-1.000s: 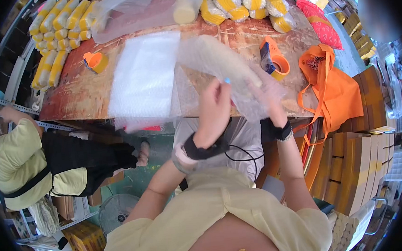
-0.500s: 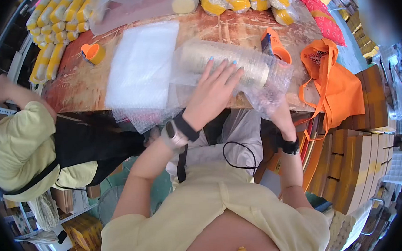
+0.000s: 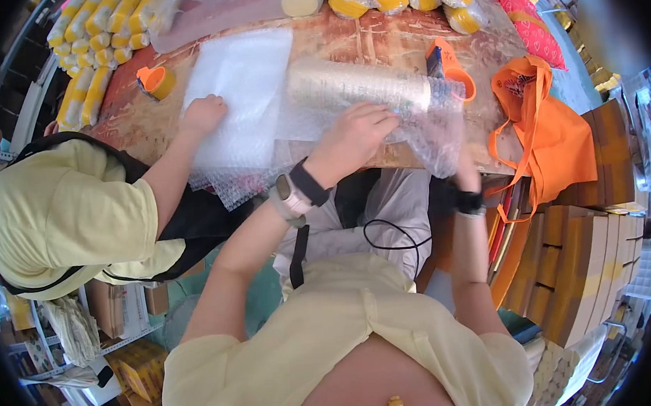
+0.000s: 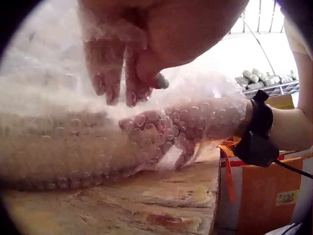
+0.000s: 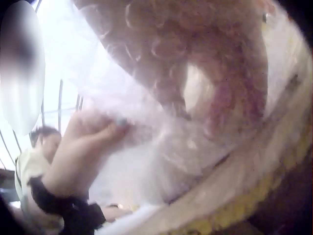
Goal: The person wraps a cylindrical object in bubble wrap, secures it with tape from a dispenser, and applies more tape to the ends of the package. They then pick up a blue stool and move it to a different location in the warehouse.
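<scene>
A pale cylinder [image 3: 404, 90] with faint printing lies on its side along the table, wrapped in clear bubble wrap [image 3: 447, 130]. Over its near side, my left hand [image 3: 355, 137] holds the film with bent fingers, the thumb alongside them in the left wrist view. My right hand [image 3: 467, 172] is at the right end, blurred in the head view. Through a layer of film, the left wrist view shows that right hand [image 4: 205, 117] with fingers toward the cylinder's end and thumb lower, gripping the loose wrap there.
White bubble wrap sheets [image 3: 245, 80] lie left, with another person's hand [image 3: 204, 115] on them. Orange tape dispensers [image 3: 157, 80] flank the work. Yellow-taped parcels [image 3: 95, 38] line the back. An orange bag [image 3: 543, 135] hangs at the right edge above cardboard boxes [image 3: 571, 261].
My left hand went from raised, to flat on the wrapped cylinder, to bent fingers at its near side. My right hand stayed at the right end. The other person reached onto the sheets.
</scene>
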A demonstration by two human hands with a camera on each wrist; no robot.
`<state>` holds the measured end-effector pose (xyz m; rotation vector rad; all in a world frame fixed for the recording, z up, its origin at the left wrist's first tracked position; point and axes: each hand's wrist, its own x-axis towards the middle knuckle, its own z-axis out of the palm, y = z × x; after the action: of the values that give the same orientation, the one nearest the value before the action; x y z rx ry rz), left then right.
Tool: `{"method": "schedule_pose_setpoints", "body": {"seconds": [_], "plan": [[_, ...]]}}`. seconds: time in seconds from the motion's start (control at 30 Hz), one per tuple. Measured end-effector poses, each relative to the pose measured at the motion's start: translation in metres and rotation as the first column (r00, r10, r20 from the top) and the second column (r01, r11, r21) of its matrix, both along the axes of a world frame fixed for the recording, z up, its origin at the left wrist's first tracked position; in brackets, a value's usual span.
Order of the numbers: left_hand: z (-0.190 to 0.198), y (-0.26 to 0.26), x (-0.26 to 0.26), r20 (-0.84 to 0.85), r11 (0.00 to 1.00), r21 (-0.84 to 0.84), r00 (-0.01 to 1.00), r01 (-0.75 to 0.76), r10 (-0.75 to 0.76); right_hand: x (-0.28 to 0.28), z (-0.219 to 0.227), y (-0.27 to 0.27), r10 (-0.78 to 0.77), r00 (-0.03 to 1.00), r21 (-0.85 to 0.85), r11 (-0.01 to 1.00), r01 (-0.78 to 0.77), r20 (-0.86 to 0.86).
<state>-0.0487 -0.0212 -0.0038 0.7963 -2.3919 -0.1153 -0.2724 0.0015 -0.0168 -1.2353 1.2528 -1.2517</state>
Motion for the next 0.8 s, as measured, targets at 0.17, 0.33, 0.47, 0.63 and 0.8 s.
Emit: {"method": "schedule_pose_setpoints", "body": {"seconds": [0.17, 0.33, 0.47, 0.63, 0.8], "plan": [[0.045, 0.029, 0.065, 0.195, 0.924, -0.073, 0.903, -0.375, 0.382, -0.060, 0.062, 0.045, -0.297, 0.875, -0.203, 0.951, 0.234, -0.382], [0.027, -0.004, 0.118, 0.158, 0.927, -0.188, 0.921, -0.325, 0.356, 0.014, 0.077, 0.066, -0.316, 0.522, -0.461, 0.870, -0.174, -0.792], [0.027, -0.012, 0.124, 0.097, 0.943, -0.166, 0.946, -0.290, 0.308, -0.001, 0.043, 0.020, -0.378, 0.325, -0.477, 0.817, -0.323, -0.867], [0.047, 0.002, 0.114, -0.067, 0.919, -0.270, 0.958, -0.287, 0.279, -0.040, 0.070, 0.006, -0.340, 0.556, -0.517, 0.833, -0.195, -0.758], [0.055, 0.012, 0.110, -0.166, 0.944, -0.055, 0.935, -0.327, 0.314, -0.048, 0.059, 0.000, -0.184, 0.790, -0.483, 0.862, -0.156, -0.585]]}}
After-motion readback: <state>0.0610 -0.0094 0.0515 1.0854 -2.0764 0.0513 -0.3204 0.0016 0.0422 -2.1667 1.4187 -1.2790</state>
